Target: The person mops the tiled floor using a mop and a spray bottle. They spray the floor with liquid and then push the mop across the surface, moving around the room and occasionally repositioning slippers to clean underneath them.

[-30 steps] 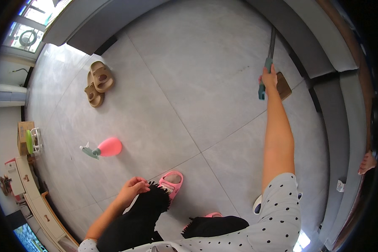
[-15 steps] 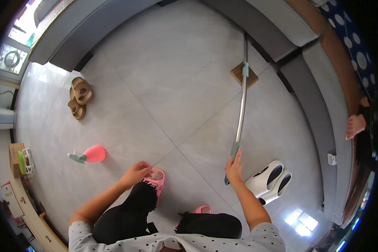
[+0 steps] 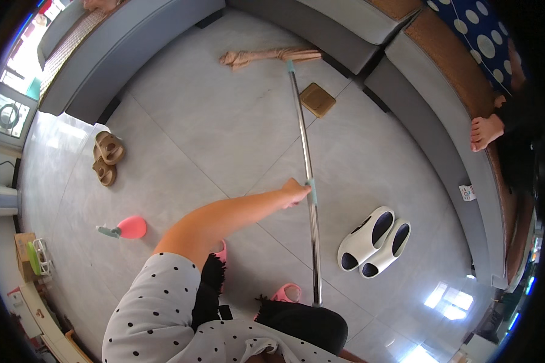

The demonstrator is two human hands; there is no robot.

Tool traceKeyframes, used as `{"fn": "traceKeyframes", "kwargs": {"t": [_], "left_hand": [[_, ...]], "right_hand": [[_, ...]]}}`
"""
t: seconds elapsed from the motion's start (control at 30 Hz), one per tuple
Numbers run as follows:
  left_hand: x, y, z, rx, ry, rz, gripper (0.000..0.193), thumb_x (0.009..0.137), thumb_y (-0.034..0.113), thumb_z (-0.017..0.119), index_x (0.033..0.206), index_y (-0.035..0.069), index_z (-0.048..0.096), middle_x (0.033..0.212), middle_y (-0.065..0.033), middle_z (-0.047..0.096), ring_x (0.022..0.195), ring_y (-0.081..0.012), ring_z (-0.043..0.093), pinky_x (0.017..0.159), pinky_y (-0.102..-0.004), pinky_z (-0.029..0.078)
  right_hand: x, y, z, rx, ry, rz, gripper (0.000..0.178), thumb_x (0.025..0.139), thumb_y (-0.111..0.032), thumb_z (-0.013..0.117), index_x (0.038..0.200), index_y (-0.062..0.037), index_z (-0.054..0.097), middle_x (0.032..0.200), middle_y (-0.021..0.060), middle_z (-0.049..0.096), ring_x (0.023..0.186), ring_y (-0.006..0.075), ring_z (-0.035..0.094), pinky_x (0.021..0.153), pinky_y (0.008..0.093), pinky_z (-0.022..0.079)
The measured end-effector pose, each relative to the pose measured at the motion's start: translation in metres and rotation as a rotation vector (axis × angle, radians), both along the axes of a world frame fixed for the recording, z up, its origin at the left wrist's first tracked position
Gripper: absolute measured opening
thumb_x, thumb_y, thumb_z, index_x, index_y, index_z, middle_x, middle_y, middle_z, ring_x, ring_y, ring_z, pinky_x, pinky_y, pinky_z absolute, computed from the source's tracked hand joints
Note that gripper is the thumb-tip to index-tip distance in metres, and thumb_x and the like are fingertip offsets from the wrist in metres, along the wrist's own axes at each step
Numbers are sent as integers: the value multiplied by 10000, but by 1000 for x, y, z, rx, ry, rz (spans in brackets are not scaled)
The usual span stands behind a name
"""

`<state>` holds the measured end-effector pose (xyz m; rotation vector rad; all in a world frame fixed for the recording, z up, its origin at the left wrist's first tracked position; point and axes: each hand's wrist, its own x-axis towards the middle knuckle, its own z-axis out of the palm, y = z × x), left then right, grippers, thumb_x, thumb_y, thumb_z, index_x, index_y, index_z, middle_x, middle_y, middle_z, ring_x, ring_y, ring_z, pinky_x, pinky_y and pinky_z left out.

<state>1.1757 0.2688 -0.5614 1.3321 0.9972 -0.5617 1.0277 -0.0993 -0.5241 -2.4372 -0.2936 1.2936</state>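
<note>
- Left hand (image 3: 295, 192) is out across the body, fingers wrapped around the metal mop handle (image 3: 306, 163) about halfway along it.
- Right hand: out of view, so I cannot tell what its fingers are doing.
- The handle runs from near the feet at 6 o'clock up to the tan mop head (image 3: 266, 57) at 12 o'clock, which lies flat on the grey tiled floor (image 3: 212, 121), close in front of the grey sofa base (image 3: 321, 27).
- Progress, judging from here: the mop is stretched to its far reach by the sofa; the floor already carries a sheen on the left side and at lower right, but I cannot tell wet from window glare, so how much is left stays open.
- Count, now: one mop.
- One pair of white slides (image 3: 374, 241) at 4 o'clock, two shoes.
- One pair of brown sandals (image 3: 106, 157) at 9 o'clock, two again.
- Pink slippers (image 3: 284, 293) on the feet, two peeking out.
- One pink spray bottle (image 3: 124, 228) lying at 8 o'clock.
- One small brown square mat (image 3: 318, 100) just right of the handle.
- One other person's bare foot (image 3: 487, 130) up on the sofa at 2 o'clock.
</note>
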Motion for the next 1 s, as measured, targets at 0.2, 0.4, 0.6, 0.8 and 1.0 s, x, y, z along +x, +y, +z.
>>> {"fn": "traceKeyframes", "kwargs": {"t": [0.2, 0.4, 0.6, 0.8, 1.0], "left_hand": [[-35, -62, -43, -641, -51, 102, 213, 813, 217, 514, 923, 39, 471, 821, -101, 555, 664, -208, 580, 582, -324, 509], [12, -34, -22, -526, -118, 418, 211, 773, 163, 560, 887, 43, 428, 760, -83, 552, 606, -210, 585, 527, -344, 514], [46, 20, -28, 153, -261, 278, 305, 682, 151, 619, 864, -12, 436, 657, -116, 564, 486, -187, 567, 393, -302, 471], [-37, -72, -57, 153, -304, 27, 521, 654, 178, 643, 1009, -27, 322, 797, -159, 519, 527, -223, 564, 412, -322, 478], [-111, -138, -59, 200, -164, -8, 331, 668, 153, 608, 867, 12, 384, 663, -92, 505, 518, -159, 537, 436, -301, 447]], "right_hand": [[1, -13, 30, 13, 71, -12, 717, 796, -199, 506, 1333, -141, 34, 866, 305, 534, 795, 465, 532, 677, 463, 442], [32, 8, 46, 181, 43, 81, 719, 795, -222, 515, 1335, -169, 43, 892, 292, 537, 832, 458, 533, 708, 450, 444], [40, 29, 42, 37, 61, -13, 700, 783, -264, 533, 1325, -181, 98, 833, 257, 565, 781, 429, 563, 651, 464, 454], [0, 2, 62, -92, 132, -63, 650, 776, -254, 545, 1289, -128, 166, 849, 283, 551, 797, 447, 547, 671, 480, 448], [-30, -32, 63, -50, 239, -63, 635, 765, -250, 562, 1269, -102, 205, 852, 283, 553, 791, 445, 550, 669, 476, 450]]}}
